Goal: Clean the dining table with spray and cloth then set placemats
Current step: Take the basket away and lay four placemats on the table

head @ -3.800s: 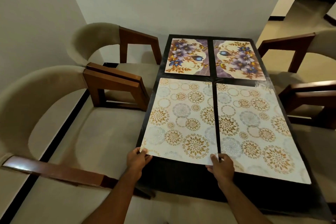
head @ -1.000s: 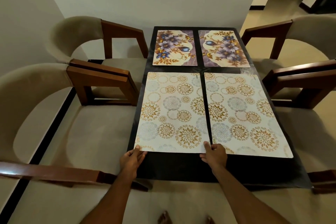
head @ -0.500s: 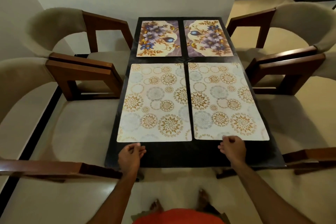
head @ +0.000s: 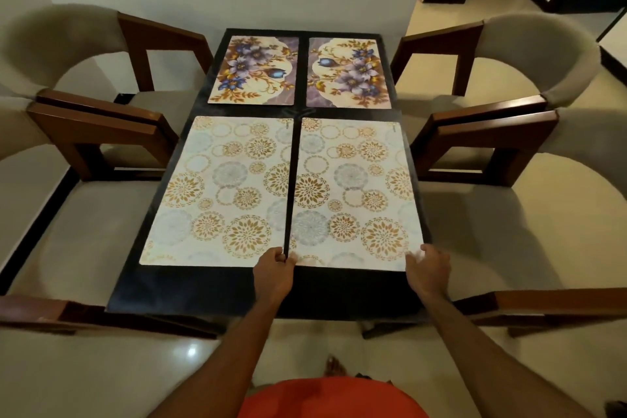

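Head view: both hands, left (head: 274, 273) and right (head: 428, 268), are pinching with curled fingers the near corners of the right-hand circle-patterned mat (head: 353, 193) lying flat on the dark desk (head: 203, 288), a sheet probably thin, light, flexible and best slid by its edges.

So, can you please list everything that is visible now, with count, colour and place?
Table: one, black, centre.
Circle mats: two, white with gold and grey circles, near half of the table, left one and right one, a narrow gap between them.
Flower mats: two, cream with purple flowers, far half, left and right.
Chairs: four, beige with brown wood arms, two on the left, two on the right.
Hands: left hand at the near inner corners of the circle mats; right hand at the near right corner of the right mat.
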